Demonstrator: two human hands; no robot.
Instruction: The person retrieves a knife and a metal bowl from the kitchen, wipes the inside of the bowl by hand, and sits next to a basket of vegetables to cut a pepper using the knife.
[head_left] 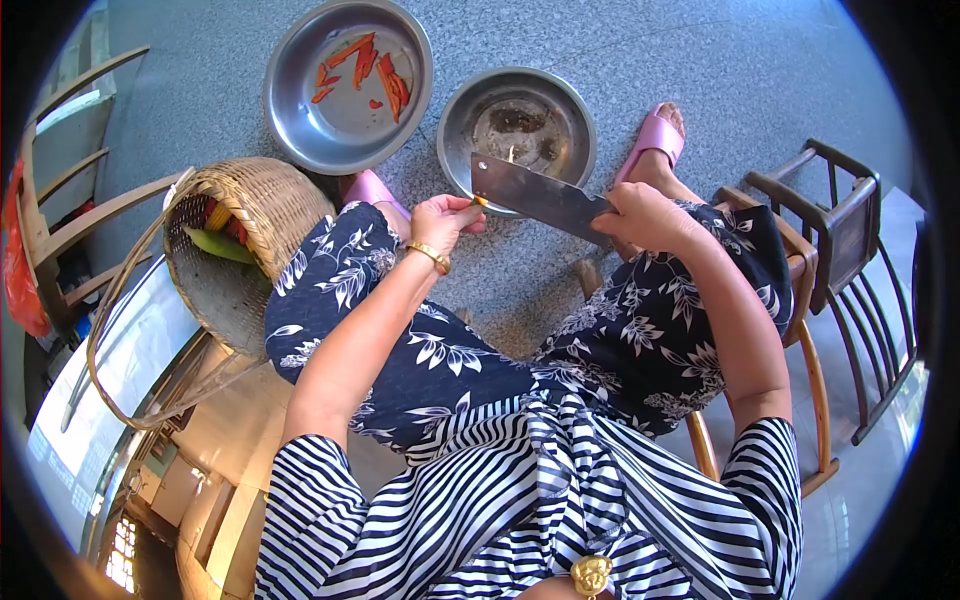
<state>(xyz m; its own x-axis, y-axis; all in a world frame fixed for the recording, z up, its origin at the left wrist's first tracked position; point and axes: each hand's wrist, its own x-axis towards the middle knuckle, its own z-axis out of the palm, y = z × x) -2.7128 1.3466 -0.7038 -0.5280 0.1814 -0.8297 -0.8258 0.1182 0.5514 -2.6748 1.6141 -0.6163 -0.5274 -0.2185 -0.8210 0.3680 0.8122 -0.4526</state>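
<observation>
In my left hand [445,222], thumb and fingertips pinch a small orange-yellow piece [480,201], mostly hidden by the fingers; its kind is unclear. My right hand [645,217] grips a cleaver [535,192] at its handle end. The broad blade points left, its far corner close to the pinched piece; whether they touch is hard to tell. Under the blade stands a steel basin [590,125] with dark and pale scraps on its bottom. Beyond my left hand, a larger steel basin [290,110] holds several red-orange strips [392,88] that look like cut peppers.
By my left knee a woven basket [270,205] lies tilted, with a green pod-like vegetable [220,245] and red and yellow pieces inside. Wooden chairs stand at the left [100,225] and right [850,230]. A red plastic bag [22,260] hangs at the far left.
</observation>
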